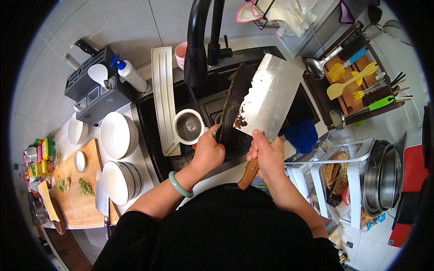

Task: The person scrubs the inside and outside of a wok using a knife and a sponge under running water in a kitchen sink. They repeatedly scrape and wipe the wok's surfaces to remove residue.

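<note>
Over the black sink (156, 149), my left hand (209, 149) grips the near end of a long, dark, crusted slab (235, 98); its material cannot be told. My right hand (266, 154) is closed around the wooden handle of a cleaver (271, 95). The cleaver's broad steel blade points away from me, its left edge close beside the slab. Dark and reddish-brown residue clings to the blade's lower left corner. A handled strainer or cup (189, 127) lies left of the slab, partly over a white ridged tray (163, 95).
A black faucet (196, 50) rises behind the sink. To the left are stacked white bowls (118, 135), a wooden cutting board (78, 210) with a second knife (101, 196), a knife block (101, 91) and a pump bottle (130, 74). A utensil rack (349, 105) and a blue cloth (301, 135) lie right.
</note>
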The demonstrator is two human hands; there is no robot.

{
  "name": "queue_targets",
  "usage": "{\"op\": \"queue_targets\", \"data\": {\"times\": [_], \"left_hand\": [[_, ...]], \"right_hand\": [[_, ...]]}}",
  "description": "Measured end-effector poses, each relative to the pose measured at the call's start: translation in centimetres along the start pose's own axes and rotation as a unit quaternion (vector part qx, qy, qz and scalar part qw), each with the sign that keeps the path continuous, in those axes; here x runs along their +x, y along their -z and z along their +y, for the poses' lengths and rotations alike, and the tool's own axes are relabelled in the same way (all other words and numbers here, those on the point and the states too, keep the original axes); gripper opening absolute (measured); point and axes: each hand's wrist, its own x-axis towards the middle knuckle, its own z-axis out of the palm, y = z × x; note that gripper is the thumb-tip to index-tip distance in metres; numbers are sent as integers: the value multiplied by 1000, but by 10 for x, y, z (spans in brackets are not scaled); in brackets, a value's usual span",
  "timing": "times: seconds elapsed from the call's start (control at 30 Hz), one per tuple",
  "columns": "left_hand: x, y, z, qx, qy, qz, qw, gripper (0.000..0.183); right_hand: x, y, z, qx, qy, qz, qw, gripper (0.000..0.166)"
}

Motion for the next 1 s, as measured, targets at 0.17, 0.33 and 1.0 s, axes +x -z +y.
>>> {"op": "queue_targets", "data": {"times": [0.17, 0.33, 1.0], "left_hand": [[3, -1, -10, -4, -77, 18, 997, 48], [3, -4, -10, 8, -46, 16, 999, 47], [1, -3, -6, 48, -69, 10, 996, 43]], "right_hand": [[5, -2, 0, -26, 6, -7, 1000, 13], [12, -11, -9, -23, 15, -14, 1000, 11], [10, -7, -11, 48, -36, -26, 998, 12]]}}
